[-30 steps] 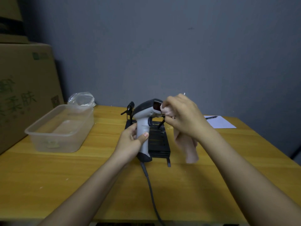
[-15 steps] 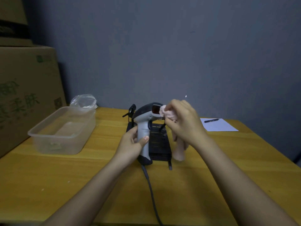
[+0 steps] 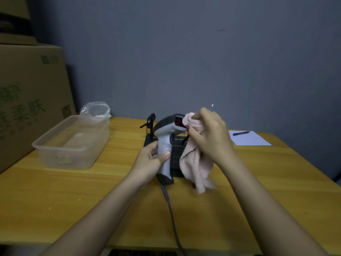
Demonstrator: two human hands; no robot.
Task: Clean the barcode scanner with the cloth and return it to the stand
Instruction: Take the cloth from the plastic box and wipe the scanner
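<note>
A grey and black barcode scanner (image 3: 167, 130) stands upright over the table, its handle gripped by my left hand (image 3: 150, 161). Its red window faces right. My right hand (image 3: 211, 136) presses a pale pink cloth (image 3: 193, 163) against that window, and the rest of the cloth hangs down to the table. Behind the scanner sits the black stand (image 3: 150, 137), partly hidden by scanner and cloth. A grey cable (image 3: 170, 211) runs from the handle's base toward me.
A clear plastic tub (image 3: 72, 143) sits at the left, with a crumpled plastic bag (image 3: 96, 109) behind it. Cardboard boxes (image 3: 31, 95) rise at the far left. A sheet of paper (image 3: 249, 139) with a pen (image 3: 240, 133) lies at the right back.
My right hand has shifted the cloth on the scanner's window, and more of the cloth now hangs loose below. My left hand keeps the same grip on the handle.
</note>
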